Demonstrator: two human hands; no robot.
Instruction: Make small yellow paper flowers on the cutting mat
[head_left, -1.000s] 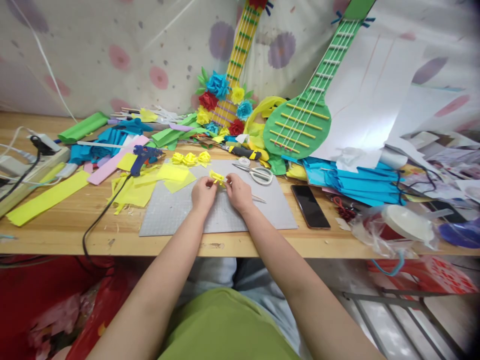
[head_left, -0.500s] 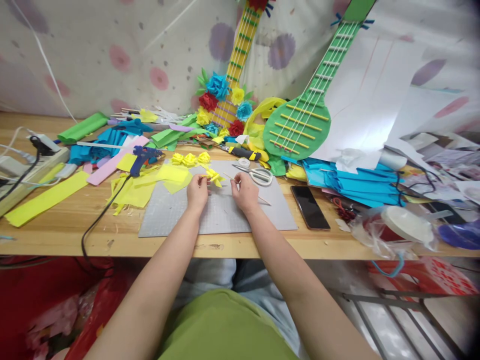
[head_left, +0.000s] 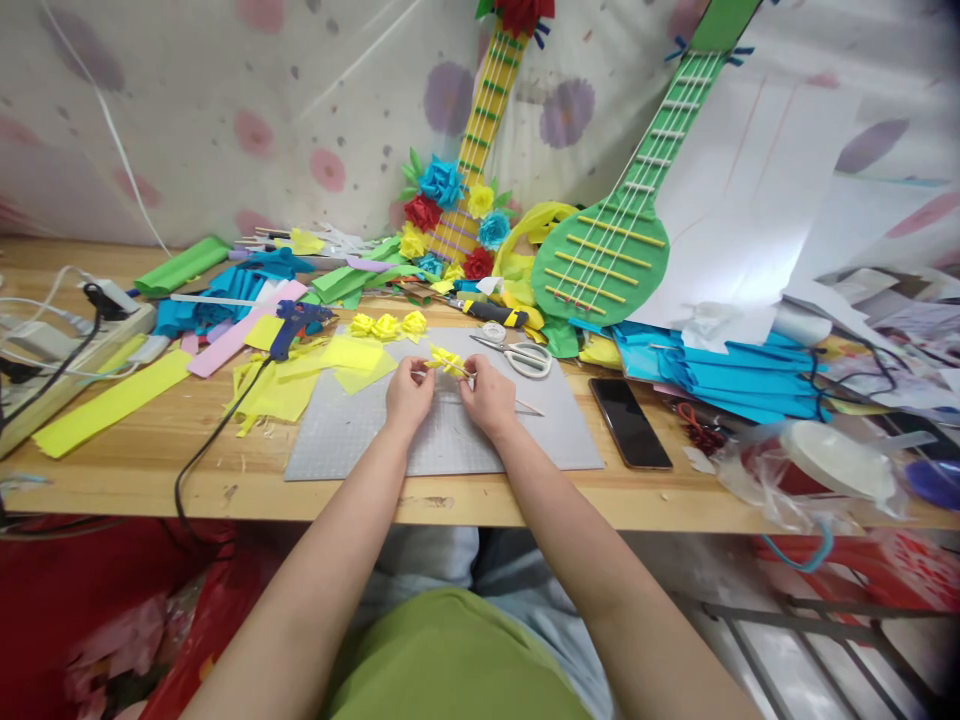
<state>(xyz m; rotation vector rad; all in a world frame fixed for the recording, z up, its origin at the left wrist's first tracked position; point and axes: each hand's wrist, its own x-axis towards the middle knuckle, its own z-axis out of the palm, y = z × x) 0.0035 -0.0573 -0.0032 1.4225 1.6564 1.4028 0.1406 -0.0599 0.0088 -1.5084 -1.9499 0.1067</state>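
Above the grey cutting mat (head_left: pixel 360 440), my left hand (head_left: pixel 409 393) pinches a small yellow paper flower (head_left: pixel 447 360) at its left side. My right hand (head_left: pixel 489 396) is closed on a thin wooden stick (head_left: pixel 529 408), whose far end sticks out to the right; its near tip is at the flower's petals. Three finished-looking yellow paper roses (head_left: pixel 387 327) lie in a row behind the mat's edge. Scissors with white handles (head_left: pixel 528 360) rest on the mat to the right, beside a small white roll (head_left: pixel 493 332).
A blue glue gun (head_left: pixel 289 328) with a black cord lies left among yellow crepe paper (head_left: pixel 277 390). A phone (head_left: pixel 630 423) lies right of the mat. Behind stand a green paper instrument (head_left: pixel 600 262) and a yellow one with flowers (head_left: pixel 472 150). A power strip (head_left: pixel 112 335) is far left.
My right hand has brought the stick's tip left to the flower, and the two hands are closer together. The whole view has shifted slightly.
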